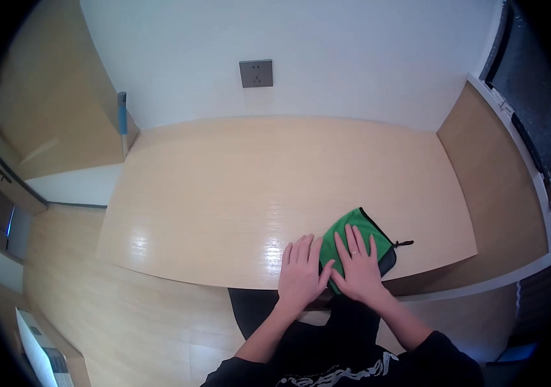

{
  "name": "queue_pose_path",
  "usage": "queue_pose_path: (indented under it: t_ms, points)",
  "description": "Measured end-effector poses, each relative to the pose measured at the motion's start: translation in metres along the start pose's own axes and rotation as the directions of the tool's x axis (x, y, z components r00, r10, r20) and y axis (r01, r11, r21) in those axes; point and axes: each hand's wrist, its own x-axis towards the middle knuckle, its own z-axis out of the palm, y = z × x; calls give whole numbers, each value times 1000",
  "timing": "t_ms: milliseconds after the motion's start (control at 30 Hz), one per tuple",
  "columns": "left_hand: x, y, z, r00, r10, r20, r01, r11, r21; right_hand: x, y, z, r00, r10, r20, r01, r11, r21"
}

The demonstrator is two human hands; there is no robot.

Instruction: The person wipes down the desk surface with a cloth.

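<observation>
A green cloth (384,243) with a black edge and a small dark loop at its right corner lies near the front edge of the wooden table (224,187). My right hand (358,264) rests flat on the cloth, fingers spread, a ring on one finger. Just left of it, my left hand (301,271) lies on the tabletop with its fingers stretched out, its thumb reaching over the cloth's left part. Neither hand grips anything. The hands nearly meet at the thumbs.
A wall socket (256,73) is set in the white wall behind the table. A blue-handled tool (123,119) stands upright at the back left corner. A wooden side panel (491,161) borders the right side, with a window beyond it.
</observation>
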Motion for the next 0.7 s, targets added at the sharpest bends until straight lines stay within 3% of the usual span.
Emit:
queue_pose_path:
  t_ms: [200,267,500,700]
  points:
    - [4,2,-4,1000,-28,-12,28,999,-44,91,33,20,998,-57,-32,58,998,37]
    - [4,3,-3,997,-41,-61,39,999,-30,131,43,28,999,-1,-42,2,999,33]
    - [4,2,-1,998,-39,45,39,999,-4,275,83,55,954,276,-113,-276,961,16]
    - [7,1,-3,999,-28,31,27,999,24,341,107,57,884,450,-125,-451,892,18]
